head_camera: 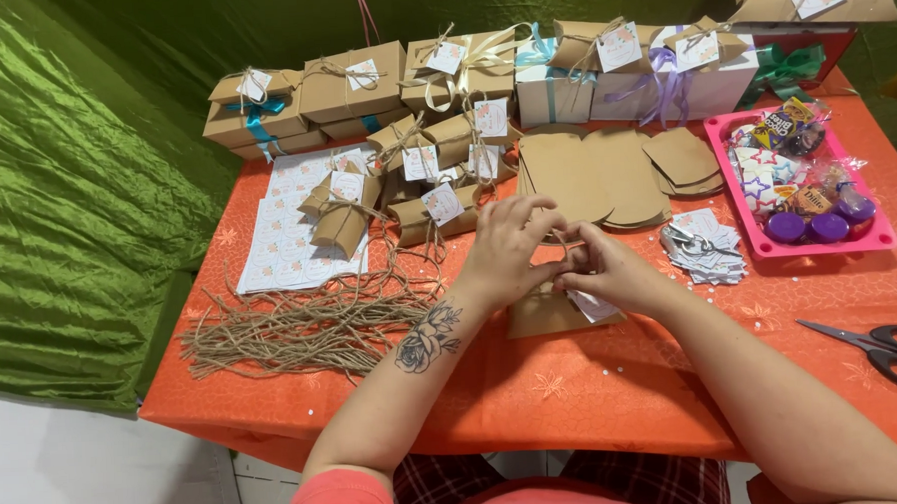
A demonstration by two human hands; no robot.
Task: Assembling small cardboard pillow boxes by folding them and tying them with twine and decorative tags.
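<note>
Left hand [508, 248] and right hand [608, 271], fingertips pinched together on thin twine [565, 246] above a kraft pillow box [545, 313] beneath them: light, crushable card, best held by its edges.

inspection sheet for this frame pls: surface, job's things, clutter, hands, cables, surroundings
Surface: table under an orange cloth, mostly covered along the back.
Job's things: kraft pillow box lying flat under the hands, a white tag at its right edge, twine between the fingers.
Clutter: cut twine pile, sticker sheets, finished pillow boxes, row of ribboned gift boxes, flat kraft blanks, tag stack, pink tray of sweets, scissors.
Hands: left hand and right hand both pinch the twine above the box.
Cables: nothing seen.
Surroundings: green fabric behind and to the left; pale floor below.
</note>
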